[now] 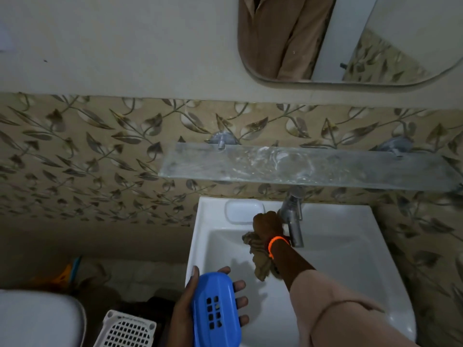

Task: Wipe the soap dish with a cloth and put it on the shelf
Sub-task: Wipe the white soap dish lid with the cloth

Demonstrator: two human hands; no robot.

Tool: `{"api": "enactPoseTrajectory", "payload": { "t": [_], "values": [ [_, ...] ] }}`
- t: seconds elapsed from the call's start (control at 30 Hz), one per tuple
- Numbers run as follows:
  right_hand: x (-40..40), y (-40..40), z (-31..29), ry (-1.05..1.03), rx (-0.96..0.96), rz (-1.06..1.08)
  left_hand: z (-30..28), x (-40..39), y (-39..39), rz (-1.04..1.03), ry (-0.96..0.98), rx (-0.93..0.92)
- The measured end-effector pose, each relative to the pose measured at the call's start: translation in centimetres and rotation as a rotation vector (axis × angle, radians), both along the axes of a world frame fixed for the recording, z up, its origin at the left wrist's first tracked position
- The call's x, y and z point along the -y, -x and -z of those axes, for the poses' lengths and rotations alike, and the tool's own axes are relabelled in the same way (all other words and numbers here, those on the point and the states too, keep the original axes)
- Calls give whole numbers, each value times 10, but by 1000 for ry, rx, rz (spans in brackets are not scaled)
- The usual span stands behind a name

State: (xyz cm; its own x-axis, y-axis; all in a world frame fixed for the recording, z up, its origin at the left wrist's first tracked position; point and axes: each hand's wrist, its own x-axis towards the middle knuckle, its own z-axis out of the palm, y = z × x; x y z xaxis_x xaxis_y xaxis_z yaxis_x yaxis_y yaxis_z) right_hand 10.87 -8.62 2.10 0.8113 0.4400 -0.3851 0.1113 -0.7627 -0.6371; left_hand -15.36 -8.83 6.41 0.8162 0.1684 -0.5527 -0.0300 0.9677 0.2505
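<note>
My left hand [185, 311] holds a blue plastic soap dish [216, 309] with a grid of small holes, over the front left rim of the white sink [333, 266]. My right hand [267, 225] reaches forward over the basin beside the metal tap [292, 216], gripping a brown cloth [260, 259] that hangs down below the wrist. An orange band circles that wrist. A glass shelf [300, 169] is fixed to the leaf-patterned wall above the sink.
A moulded soap recess [244, 211] sits at the sink's back left corner. A mirror [338, 38] hangs above the shelf. A white toilet lid [37, 319] and a white perforated basket [125, 330] are on the floor at lower left.
</note>
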Motion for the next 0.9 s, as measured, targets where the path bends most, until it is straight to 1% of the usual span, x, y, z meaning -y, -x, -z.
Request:
{"api": "enactPoseTrajectory", "payload": {
  "t": [0.03, 0.07, 0.1, 0.13, 0.17, 0.2, 0.23, 0.27, 0.33, 0.37, 0.4, 0.43, 0.5, 0.6, 0.67, 0.73, 0.8, 0.83, 0.9],
  "values": [
    [1, -3, 1, 29, -45, -82, 2, -1, -4, -3, 2, -40],
    [2, -8, 5, 72, -38, -161, 7, 0, -7, 6, -15, -45],
    [5, -12, 4, 51, -60, -123, 8, 0, -11, 25, -42, -45],
    [10, -2, -6, -8, -110, -120, 5, 0, -14, 28, -76, -63],
    [16, 6, -24, -63, -104, -80, 3, -3, -17, 21, -98, -94],
    [23, 14, -31, -129, 32, -24, 2, -6, -19, 4, -124, -132],
    [35, 23, -43, -158, 2, -50, -1, -8, -20, -20, -139, -166],
    [48, 30, -55, -207, 37, -111, -4, -11, -20, -33, -126, -162],
    [79, 47, -86, -249, 171, -328, -14, -9, -20, -22, -108, -107],
    [93, 53, -105, -263, 196, -435, -16, -9, -18, -20, -85, -85],
    [107, 57, -120, -259, 175, -535, -19, -6, -18, -28, -80, -100],
    [119, 60, -133, -222, 161, -612, -24, -2, -20, -33, -96, -103],
    [137, 65, -151, -123, 235, -702, -33, 9, -23, 52, -98, -36],
    [155, 68, -167, -99, 330, -696, -42, 28, -24, 141, -95, 47],
    [162, 68, -175, -117, 336, -665, -47, 41, -25, 221, -103, 61],
    [166, 68, -178, -122, 336, -619, -50, 52, -25, 203, -111, 64],
    [172, 71, -182, -135, 356, -587, -57, 58, -27, 173, -41, 84],
    [176, 72, -187, -161, 315, -550, -62, 61, -28, 161, -17, 112],
    [187, 71, -200, -256, 159, -418, -70, 62, -29, 144, -2, 154]
  ]
}}
